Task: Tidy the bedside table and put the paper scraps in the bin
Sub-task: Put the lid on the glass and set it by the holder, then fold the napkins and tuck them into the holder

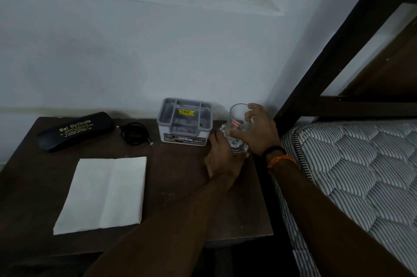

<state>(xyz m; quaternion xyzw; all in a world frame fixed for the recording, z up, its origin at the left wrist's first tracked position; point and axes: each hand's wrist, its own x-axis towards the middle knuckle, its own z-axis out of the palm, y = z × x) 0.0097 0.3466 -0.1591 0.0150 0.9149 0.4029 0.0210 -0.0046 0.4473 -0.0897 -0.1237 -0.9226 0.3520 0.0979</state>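
Observation:
A clear drinking glass (237, 118) with a red label stands at the back right corner of the dark bedside table (180, 186). My right hand (261, 132) grips its upper part, fingers curled over the rim. My left hand (222, 157) holds its faceted base from the left. A folded white paper napkin (103, 193) lies flat on the front left of the table.
A grey plastic organiser box (185, 122) stands next to the glass on its left. A coiled black cable (135, 133) and a black spectacle case (75, 131) lie along the back. A striped mattress (361, 163) and dark bed frame (327, 55) border the right.

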